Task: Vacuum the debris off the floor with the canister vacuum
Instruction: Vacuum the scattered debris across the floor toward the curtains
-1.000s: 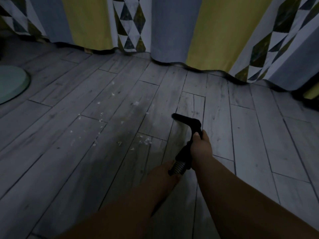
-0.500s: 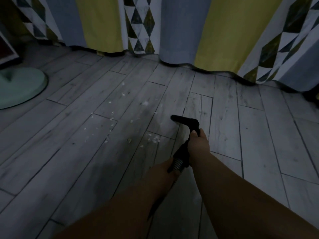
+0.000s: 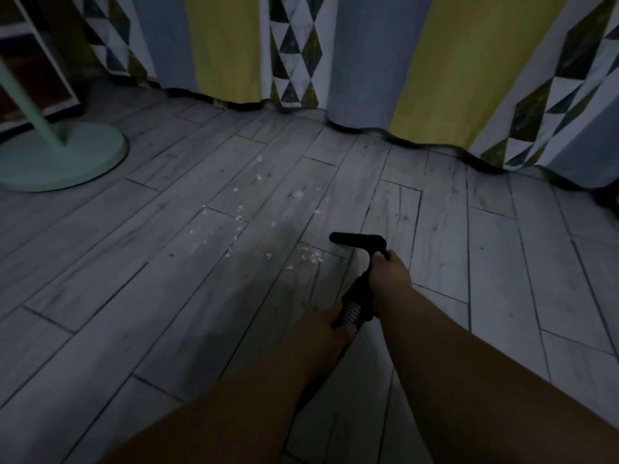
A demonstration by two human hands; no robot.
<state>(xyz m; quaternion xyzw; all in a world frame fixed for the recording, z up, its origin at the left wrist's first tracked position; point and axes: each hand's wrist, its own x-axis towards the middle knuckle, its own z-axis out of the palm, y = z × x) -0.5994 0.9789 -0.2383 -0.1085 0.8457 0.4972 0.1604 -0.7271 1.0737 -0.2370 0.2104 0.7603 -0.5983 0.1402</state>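
Forearms fill the bottom of my view, both reaching forward over the grey plank floor (image 3: 502,262). I see the left hand (image 3: 324,324) nearest, its fingers curled round the ribbed hose (image 3: 351,311) where it meets the black wand (image 3: 359,289). Just ahead, the right hand (image 3: 391,274) grips that wand higher up, fingers wrapped over it and the thumb pointing toward the nozzle (image 3: 356,239). The nozzle, a short black bar, sits crosswise at the wand's far end, low over the floor; I cannot tell whether it touches the planks. The debris (image 3: 314,257) lies just left of the nozzle as a cluster of pale flecks, with more flecks scattered away to the far left across several planks. Well to the left stands a round mint-green base (image 3: 67,162) with a slanted pole (image 3: 30,102) rising from it. Farthest off, a curtain (image 3: 361,61) of grey, yellow and triangle-patterned panels hangs down to the floor.
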